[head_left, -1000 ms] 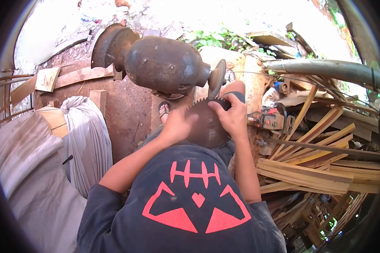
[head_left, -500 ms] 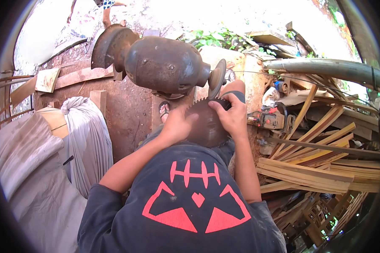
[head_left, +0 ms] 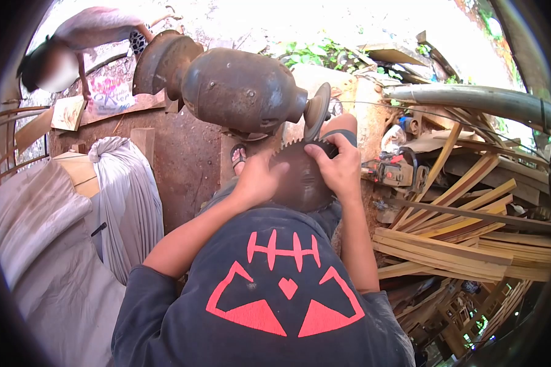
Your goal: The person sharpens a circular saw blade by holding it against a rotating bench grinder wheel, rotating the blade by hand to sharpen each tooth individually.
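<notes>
A person in a dark T-shirt [head_left: 275, 287] with a pink print holds a circular saw blade [head_left: 300, 180] at the centre of the frame, its toothed rim toward the top. The left hand [head_left: 258, 180] is clamped on the blade's left side, its fingers mostly hidden. The right hand [head_left: 338, 165] grips the upper right edge — thumb on the upper face, fingers curled by the teeth. The two hands are apart, with the blade between them.

Just above, a grinding wheel [head_left: 316, 113] reaches down to the blade's rim; whether they touch cannot be told. The wheel sits at the right end of a worn electric motor [head_left: 242, 92], upper centre.

At the upper left, another person [head_left: 98, 27] bends near a printed plastic bag [head_left: 111, 96]. A chainsaw [head_left: 390, 174] lies right of centre, above stacked wooden slats [head_left: 444, 254], with a metal pipe [head_left: 465, 96] higher up. Greyish cloth [head_left: 49, 226] drapes over the left side.
</notes>
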`<state>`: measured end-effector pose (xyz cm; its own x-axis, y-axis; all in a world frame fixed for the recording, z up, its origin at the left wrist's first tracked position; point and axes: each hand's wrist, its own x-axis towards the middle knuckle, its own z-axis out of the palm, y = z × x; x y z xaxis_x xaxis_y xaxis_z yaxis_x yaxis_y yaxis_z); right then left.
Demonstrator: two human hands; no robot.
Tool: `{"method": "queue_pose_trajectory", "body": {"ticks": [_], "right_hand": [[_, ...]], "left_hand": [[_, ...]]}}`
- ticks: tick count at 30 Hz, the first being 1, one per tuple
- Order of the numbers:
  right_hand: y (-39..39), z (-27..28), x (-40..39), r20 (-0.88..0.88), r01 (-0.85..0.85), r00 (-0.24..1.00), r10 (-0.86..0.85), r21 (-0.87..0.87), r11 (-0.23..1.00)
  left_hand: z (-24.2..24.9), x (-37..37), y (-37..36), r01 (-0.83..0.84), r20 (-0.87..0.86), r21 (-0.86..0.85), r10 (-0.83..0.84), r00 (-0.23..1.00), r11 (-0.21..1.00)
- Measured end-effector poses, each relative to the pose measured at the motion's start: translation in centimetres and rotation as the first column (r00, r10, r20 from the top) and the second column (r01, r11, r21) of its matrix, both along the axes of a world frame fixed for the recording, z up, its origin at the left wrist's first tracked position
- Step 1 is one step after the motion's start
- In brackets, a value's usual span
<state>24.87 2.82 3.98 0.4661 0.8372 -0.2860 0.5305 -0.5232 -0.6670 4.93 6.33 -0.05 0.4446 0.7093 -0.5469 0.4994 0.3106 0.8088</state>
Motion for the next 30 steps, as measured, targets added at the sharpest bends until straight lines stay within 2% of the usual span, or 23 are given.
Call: {"method": "queue_pose_trajectory", "body": {"ticks": [2,8,11,14,17,23,26,29,30], "right_hand": [[-0.1,0.0,-0.1,0.002,0.001,1.000,-0.001,-0.019,1.000],[-0.1,0.0,-0.1,0.011,-0.006,1.000,0.007,-0.029,1.000],[0.3,0.3,0.0,0.010,-0.012,1.000,0.012,-0.005,1.000],[0.0,0.3,0.0,0.001,-0.002,1.000,0.002,-0.019,1.000],[0.1,0.3,0.0,0.000,-0.010,1.000,0.010,-0.008,1.000],[0.5,1.0,-0.1,0.013,-0.023,1.000,0.023,-0.035,0.999],[0.1,0.8,0.2,0.010,-0.039,0.999,0.039,-0.044,0.998],[-0.2,1.0,0.6,0.006,-0.040,0.999,0.040,-0.102,0.994],[-0.5,1.1,0.7,0.002,-0.036,0.999,0.036,-0.134,0.990]], "left_hand": [[0.0,0.1,0.1,0.000,-0.001,-0.058,0.000,1.000,0.998],[-1.2,0.0,-0.5,-0.038,0.011,-0.029,0.038,0.999,0.999],[0.2,0.2,-0.3,-0.029,-0.031,0.043,0.031,0.999,0.999],[-0.2,0.3,0.0,-0.011,-0.025,-0.035,0.010,1.000,0.999],[-0.2,0.1,-0.2,-0.010,-0.009,0.027,0.011,1.000,1.000],[-1.3,0.0,-0.6,-0.039,0.047,0.024,0.037,0.998,0.999],[1.0,0.1,0.2,0.024,-0.051,-0.057,-0.027,0.998,0.998],[-3.5,-0.8,-1.7,-0.031,0.065,0.010,0.030,0.997,0.999],[-3.4,-0.8,-1.8,-0.054,0.122,-0.027,0.057,0.991,0.998]]}}
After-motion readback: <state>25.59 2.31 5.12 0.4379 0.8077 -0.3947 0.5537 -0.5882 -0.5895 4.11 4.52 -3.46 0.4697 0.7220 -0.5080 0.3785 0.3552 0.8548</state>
